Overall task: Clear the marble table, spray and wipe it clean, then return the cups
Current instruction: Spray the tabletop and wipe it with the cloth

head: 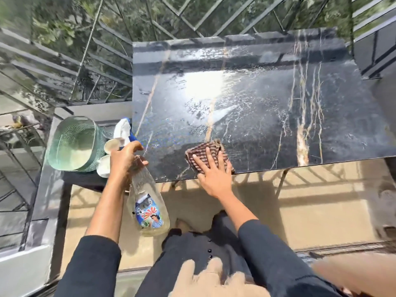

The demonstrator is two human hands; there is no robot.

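Observation:
The black marble table (278, 99) with gold veins fills the upper right; its top looks wet and streaked. My right hand (212, 170) presses flat, fingers straight, on a brown checked cloth (203, 151) at the table's near edge. My left hand (124, 159) grips the neck of a clear spray bottle (147, 202) with a white and blue trigger head, held just off the table's left corner. Two pale cups (112, 145) sit on the ledge to the left, beside the bottle, partly hidden by my left hand.
A green mesh basket (75, 144) lies on the dark ledge (49, 189) left of the table. Metal railings (64, 67) with foliage beyond surround the balcony. Tan floor tiles (310, 206) show under and in front of the table.

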